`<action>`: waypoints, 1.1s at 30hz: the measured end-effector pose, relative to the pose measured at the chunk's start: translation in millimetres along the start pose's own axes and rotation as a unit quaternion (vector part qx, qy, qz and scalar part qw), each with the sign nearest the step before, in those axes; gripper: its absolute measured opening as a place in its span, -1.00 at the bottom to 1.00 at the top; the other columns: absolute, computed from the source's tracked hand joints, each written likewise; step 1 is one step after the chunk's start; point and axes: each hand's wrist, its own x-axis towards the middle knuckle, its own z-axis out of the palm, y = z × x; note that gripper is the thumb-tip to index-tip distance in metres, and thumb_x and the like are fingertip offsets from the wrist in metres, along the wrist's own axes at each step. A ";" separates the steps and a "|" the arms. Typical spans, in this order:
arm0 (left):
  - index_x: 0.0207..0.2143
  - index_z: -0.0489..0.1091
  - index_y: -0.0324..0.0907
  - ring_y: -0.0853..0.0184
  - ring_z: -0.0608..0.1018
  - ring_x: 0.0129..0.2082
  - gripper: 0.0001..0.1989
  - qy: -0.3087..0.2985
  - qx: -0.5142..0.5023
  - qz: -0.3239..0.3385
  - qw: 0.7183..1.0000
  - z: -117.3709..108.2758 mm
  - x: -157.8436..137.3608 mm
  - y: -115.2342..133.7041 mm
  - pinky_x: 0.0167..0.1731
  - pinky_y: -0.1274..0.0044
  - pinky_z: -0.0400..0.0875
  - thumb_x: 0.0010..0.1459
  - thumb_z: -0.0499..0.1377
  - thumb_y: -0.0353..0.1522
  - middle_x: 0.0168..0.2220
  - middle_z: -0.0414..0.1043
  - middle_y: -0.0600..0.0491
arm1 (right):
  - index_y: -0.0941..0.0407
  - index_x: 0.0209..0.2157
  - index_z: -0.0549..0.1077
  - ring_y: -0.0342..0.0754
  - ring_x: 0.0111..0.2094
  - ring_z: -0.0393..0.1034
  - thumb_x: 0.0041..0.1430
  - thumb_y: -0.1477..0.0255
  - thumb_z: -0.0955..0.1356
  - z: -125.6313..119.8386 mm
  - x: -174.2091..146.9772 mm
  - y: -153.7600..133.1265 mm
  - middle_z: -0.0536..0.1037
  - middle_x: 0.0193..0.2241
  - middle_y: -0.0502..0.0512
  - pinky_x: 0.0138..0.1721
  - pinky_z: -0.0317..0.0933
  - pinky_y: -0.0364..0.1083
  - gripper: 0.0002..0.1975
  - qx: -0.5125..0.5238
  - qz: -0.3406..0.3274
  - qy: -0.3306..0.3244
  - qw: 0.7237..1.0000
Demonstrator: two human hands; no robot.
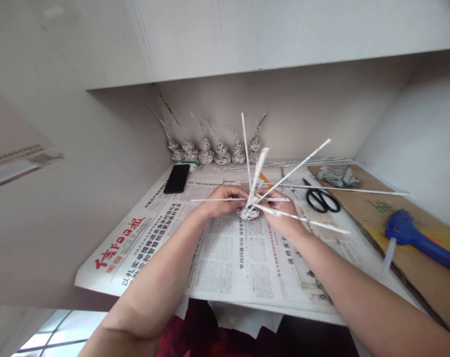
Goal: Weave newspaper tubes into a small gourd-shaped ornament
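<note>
A small woven newspaper piece [249, 213] is between my two hands above the newspaper sheets. Several rolled paper sticks [303, 164] fan out from its top, upward and to both sides. My left hand [225, 199] is closed on its left side, fingers pinching near the base of the sticks. From the right, my right hand [283, 212] grips the same piece, its fingertips partly hidden behind the sticks. One thin stick runs left across my left hand, and another crosses my right hand toward the lower right.
Several gourd-shaped woven paper pieces [222, 154] stand along the back wall. A black phone [177, 179] lies at the left on newspaper [217, 263]. To the right are black-handled scissors [322, 200], a crumpled cloth [337, 176], cardboard [362, 208] and a blue glue gun [420, 238].
</note>
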 end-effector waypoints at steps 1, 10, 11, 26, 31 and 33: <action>-0.31 0.53 -0.28 0.40 0.53 -0.44 -0.78 -0.003 0.001 0.004 1.000 0.9 0.1 0.5 -0.41 0.56 0.45 -0.04 0.31 -0.35 -0.33 0.55 -0.05 | 0.06 -0.31 0.53 0.00 -0.34 0.51 0.03 0.35 0.41 0.5 -0.3 -0.9 0.62 -0.37 0.07 -0.29 0.38 -0.05 -0.85 0.016 0.006 0.000 1.000; -0.30 0.53 -0.28 0.34 0.56 -0.29 -0.83 0.023 0.136 0.084 0.987 2.2 0.5 1.4 -0.26 0.54 0.45 0.03 0.27 -0.39 -0.25 0.55 -0.10 | 0.07 -0.36 0.49 0.04 -0.28 0.53 -0.05 0.28 0.45 1.4 -1.1 -7.8 0.62 -0.35 0.08 -0.20 0.41 0.02 -0.80 0.058 0.017 -0.003 0.998; -0.30 0.53 -0.27 0.32 0.56 -0.26 -0.84 0.026 0.160 0.101 0.982 2.2 0.5 1.5 -0.21 0.54 0.44 0.04 0.26 -0.39 -0.24 0.56 -0.10 | 0.07 -0.38 0.49 0.05 -0.27 0.53 -0.07 0.29 0.46 1.3 -0.7 -7.1 0.62 -0.34 0.09 -0.18 0.41 0.03 -0.80 0.061 0.018 -0.004 0.998; -0.30 0.46 -0.22 0.44 0.45 -0.48 -0.85 0.103 0.316 0.122 0.935 22.0 -2.2 2.3 -0.41 0.61 0.33 0.06 0.13 -0.48 -0.41 0.48 0.06 | 0.09 -0.30 0.56 -0.01 -0.31 0.52 0.04 0.46 0.35 -4.5 3.8 -2.6 0.63 -0.33 0.08 -0.20 0.38 -0.04 -0.83 -0.026 0.000 -0.015 1.000; -0.27 0.42 -0.24 0.45 0.43 -0.49 -0.86 0.146 0.195 0.066 0.968 25.4 0.7 -11.5 -0.44 0.63 0.32 0.08 0.15 -0.40 -0.45 0.44 0.08 | 0.07 -0.31 0.57 -0.02 -0.33 0.52 0.04 0.46 0.33 -3.9 4.8 -2.9 0.63 -0.36 0.05 -0.24 0.36 -0.06 -0.82 -0.001 0.046 0.004 0.999; -0.27 0.41 -0.24 0.45 0.44 -0.48 -0.85 0.148 0.163 0.056 0.974 25.4 2.7 -15.9 -0.43 0.63 0.33 0.08 0.17 -0.38 -0.44 0.44 0.08 | 0.07 -0.32 0.58 -0.01 -0.30 0.52 0.05 0.47 0.32 -4.4 4.1 -6.6 0.64 -0.35 0.05 -0.22 0.35 -0.06 -0.81 -0.010 0.050 0.002 0.999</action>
